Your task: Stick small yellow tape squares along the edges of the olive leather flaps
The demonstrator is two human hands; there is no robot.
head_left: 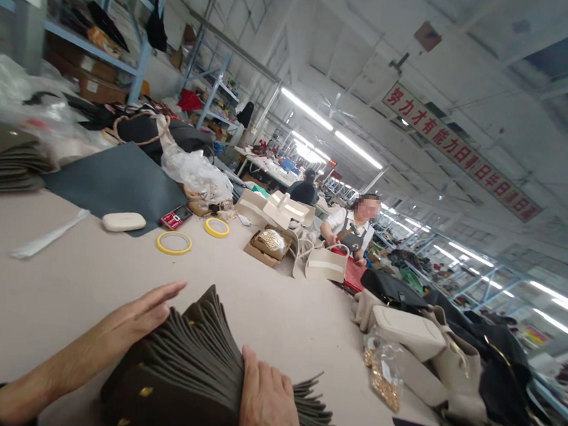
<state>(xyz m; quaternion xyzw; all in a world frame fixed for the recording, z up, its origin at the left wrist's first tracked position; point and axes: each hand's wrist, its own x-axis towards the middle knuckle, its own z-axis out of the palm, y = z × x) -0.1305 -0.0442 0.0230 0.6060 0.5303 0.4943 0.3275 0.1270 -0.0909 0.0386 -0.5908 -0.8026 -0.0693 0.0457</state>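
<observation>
A thick stack of dark olive leather-like panels with small gold metal fittings stands fanned out on the table in front of me. My left hand lies along the stack's left side, fingers stretched out and the palm towards the panels. My right hand grips the stack from the right, with its fingers over the panels and the thumb partly out of view at the bottom edge. More panels of the same stack spread out to the right of that hand.
Beyond the stack lie two yellow tape rolls, a cream case, a red-and-black device and a box of gold parts. On the right are cream bag pieces and a bag of gold hardware. A co-worker holds a hammer.
</observation>
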